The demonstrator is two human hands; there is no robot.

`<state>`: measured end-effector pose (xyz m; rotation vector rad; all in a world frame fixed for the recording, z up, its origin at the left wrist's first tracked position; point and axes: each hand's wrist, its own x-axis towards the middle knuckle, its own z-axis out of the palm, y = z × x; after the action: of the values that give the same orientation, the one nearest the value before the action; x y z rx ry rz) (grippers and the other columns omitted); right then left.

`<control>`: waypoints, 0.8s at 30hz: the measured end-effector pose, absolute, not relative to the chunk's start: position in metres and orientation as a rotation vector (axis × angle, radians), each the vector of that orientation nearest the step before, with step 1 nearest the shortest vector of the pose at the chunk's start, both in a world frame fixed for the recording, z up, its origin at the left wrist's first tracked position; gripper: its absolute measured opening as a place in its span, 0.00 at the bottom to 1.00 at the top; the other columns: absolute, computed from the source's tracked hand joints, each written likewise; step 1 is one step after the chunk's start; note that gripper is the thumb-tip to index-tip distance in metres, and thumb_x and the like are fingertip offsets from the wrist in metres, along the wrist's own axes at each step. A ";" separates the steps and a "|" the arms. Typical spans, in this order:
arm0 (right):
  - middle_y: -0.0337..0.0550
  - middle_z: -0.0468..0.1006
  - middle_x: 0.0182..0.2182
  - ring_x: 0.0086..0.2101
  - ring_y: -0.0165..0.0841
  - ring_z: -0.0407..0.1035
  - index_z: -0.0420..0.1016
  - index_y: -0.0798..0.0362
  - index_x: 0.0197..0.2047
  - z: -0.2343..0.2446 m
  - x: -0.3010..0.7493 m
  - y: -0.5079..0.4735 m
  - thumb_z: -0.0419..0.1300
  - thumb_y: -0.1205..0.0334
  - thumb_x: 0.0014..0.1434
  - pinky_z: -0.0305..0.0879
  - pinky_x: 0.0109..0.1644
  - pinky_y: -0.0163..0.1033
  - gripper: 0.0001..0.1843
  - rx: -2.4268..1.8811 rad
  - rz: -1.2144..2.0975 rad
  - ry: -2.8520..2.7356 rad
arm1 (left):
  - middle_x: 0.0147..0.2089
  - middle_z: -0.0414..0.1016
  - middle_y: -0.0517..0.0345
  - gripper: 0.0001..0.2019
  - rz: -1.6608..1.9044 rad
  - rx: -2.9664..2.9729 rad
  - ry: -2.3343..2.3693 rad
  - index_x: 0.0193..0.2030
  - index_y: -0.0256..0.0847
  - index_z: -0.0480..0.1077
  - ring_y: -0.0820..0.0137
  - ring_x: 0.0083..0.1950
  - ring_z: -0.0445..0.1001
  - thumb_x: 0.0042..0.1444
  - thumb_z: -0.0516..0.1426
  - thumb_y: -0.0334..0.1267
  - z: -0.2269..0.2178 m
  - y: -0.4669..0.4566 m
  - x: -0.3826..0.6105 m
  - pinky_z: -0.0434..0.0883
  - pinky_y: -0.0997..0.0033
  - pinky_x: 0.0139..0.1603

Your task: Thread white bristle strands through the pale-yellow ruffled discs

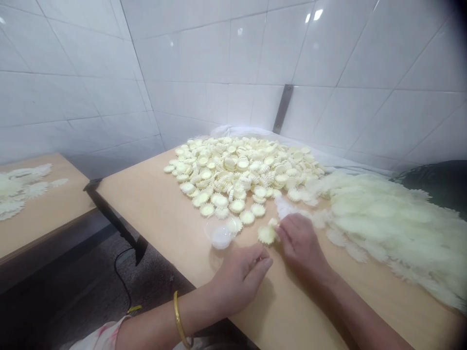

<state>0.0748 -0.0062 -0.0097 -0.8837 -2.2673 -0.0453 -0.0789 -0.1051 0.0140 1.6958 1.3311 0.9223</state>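
Note:
My right hand is closed, with its fingertips on the edge of a pale yellow scalloped fabric piece. Just to its left, my left hand has thumb and fingers pinched together, and whatever is between them is too small to make out. Beyond the left hand sits a small clear dish with something white in it, touching another scalloped piece. A large heap of cupped, pleated pale yellow pieces lies behind both hands. To the right of my right hand spreads a pile of flat, thin scalloped sheets.
The wooden table stands by a tiled wall. A second table on the left, across a gap, bears more flat pieces. White plastic lies behind the heap, and a dark object stands at the right.

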 end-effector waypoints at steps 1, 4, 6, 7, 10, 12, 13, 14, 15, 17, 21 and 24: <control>0.40 0.61 0.23 0.29 0.34 0.55 0.56 0.52 0.22 -0.009 0.076 -0.009 0.47 0.66 0.60 0.53 0.37 0.41 0.14 -0.861 -0.080 -2.294 | 0.23 0.58 0.63 0.12 0.900 1.742 1.337 0.27 0.38 0.60 0.76 0.27 0.57 0.59 0.45 0.39 0.013 -0.105 -0.078 0.56 0.74 0.29; 0.40 0.63 0.24 0.31 0.34 0.57 0.58 0.52 0.22 -0.005 0.075 -0.016 0.51 0.63 0.58 0.53 0.39 0.42 0.13 -0.756 -0.056 -2.402 | 0.26 0.62 0.61 0.10 0.892 1.911 1.367 0.28 0.38 0.61 0.74 0.29 0.61 0.59 0.46 0.37 0.011 -0.105 -0.077 0.57 0.74 0.31; 0.39 0.65 0.24 0.30 0.33 0.58 0.60 0.52 0.22 -0.001 0.073 -0.017 0.54 0.59 0.57 0.54 0.37 0.41 0.13 -0.737 0.088 -2.417 | 0.28 0.64 0.58 0.09 0.905 2.036 1.401 0.29 0.38 0.62 0.73 0.30 0.62 0.58 0.46 0.36 0.009 -0.105 -0.077 0.57 0.73 0.31; 0.39 0.65 0.24 0.30 0.32 0.59 0.61 0.52 0.23 0.002 0.071 -0.016 0.54 0.59 0.57 0.55 0.36 0.40 0.13 -0.761 0.176 -2.390 | 0.29 0.64 0.57 0.09 0.901 2.095 1.418 0.30 0.38 0.62 0.73 0.30 0.62 0.58 0.45 0.36 0.008 -0.105 -0.076 0.57 0.73 0.30; 0.39 0.69 0.25 0.30 0.32 0.61 0.65 0.52 0.25 0.006 0.064 -0.003 0.50 0.61 0.60 0.56 0.36 0.39 0.13 -0.896 0.318 -2.279 | 0.28 0.65 0.55 0.11 0.842 2.221 1.429 0.29 0.38 0.62 0.73 0.28 0.62 0.58 0.44 0.36 0.005 -0.107 -0.076 0.57 0.72 0.27; 0.41 0.71 0.28 0.32 0.34 0.62 0.70 0.52 0.28 0.002 0.059 0.013 0.50 0.63 0.60 0.57 0.37 0.40 0.11 -0.953 0.261 -2.293 | 0.28 0.65 0.55 0.12 0.800 2.256 1.404 0.28 0.38 0.63 0.73 0.27 0.62 0.58 0.44 0.36 0.005 -0.110 -0.075 0.57 0.72 0.27; 0.42 0.72 0.29 0.33 0.35 0.62 0.71 0.52 0.30 -0.001 0.056 0.022 0.52 0.63 0.59 0.56 0.38 0.41 0.09 -0.963 0.211 -2.338 | 0.27 0.65 0.55 0.12 0.789 2.265 1.386 0.27 0.38 0.62 0.73 0.27 0.62 0.58 0.45 0.36 0.006 -0.112 -0.075 0.58 0.72 0.27; 0.43 0.72 0.29 0.33 0.35 0.62 0.72 0.52 0.29 -0.005 0.052 0.031 0.53 0.63 0.57 0.56 0.38 0.41 0.09 -0.961 0.156 -2.390 | 0.27 0.65 0.55 0.11 0.785 2.274 1.370 0.27 0.38 0.62 0.73 0.27 0.62 0.58 0.45 0.36 0.007 -0.113 -0.075 0.58 0.73 0.27; 0.44 0.72 0.29 0.33 0.36 0.61 0.72 0.53 0.28 -0.008 0.050 0.038 0.54 0.64 0.57 0.56 0.37 0.42 0.09 -0.959 0.106 -2.429 | 0.27 0.65 0.55 0.11 0.785 2.286 1.361 0.27 0.38 0.62 0.73 0.27 0.62 0.58 0.45 0.36 0.007 -0.114 -0.074 0.58 0.73 0.27; 0.44 0.71 0.27 0.32 0.36 0.60 0.71 0.54 0.23 -0.012 0.046 0.047 0.55 0.65 0.56 0.55 0.36 0.41 0.11 -0.957 0.037 -2.460 | 0.27 0.65 0.54 0.11 0.790 2.319 1.367 0.26 0.38 0.62 0.72 0.27 0.62 0.57 0.45 0.36 0.007 -0.114 -0.074 0.58 0.73 0.26; 0.41 0.68 0.24 0.29 0.33 0.58 0.66 0.54 0.22 -0.007 0.052 0.040 0.51 0.66 0.57 0.54 0.34 0.39 0.13 -0.991 0.080 -2.375 | 0.28 0.65 0.53 0.11 0.801 2.389 1.439 0.25 0.38 0.62 0.71 0.28 0.62 0.57 0.46 0.37 0.000 -0.104 -0.069 0.58 0.72 0.27; 0.37 0.64 0.22 0.26 0.31 0.58 0.61 0.52 0.23 0.003 0.069 0.024 0.50 0.61 0.59 0.54 0.30 0.37 0.13 -1.109 0.407 -2.125 | 0.31 0.67 0.51 0.14 0.766 2.455 1.446 0.27 0.37 0.64 0.69 0.31 0.64 0.59 0.45 0.40 -0.003 -0.092 -0.059 0.60 0.71 0.29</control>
<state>0.0686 0.0244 0.0029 -1.1091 -2.1253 0.4065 -0.0585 -0.0918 -0.0031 2.4554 1.4464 0.7659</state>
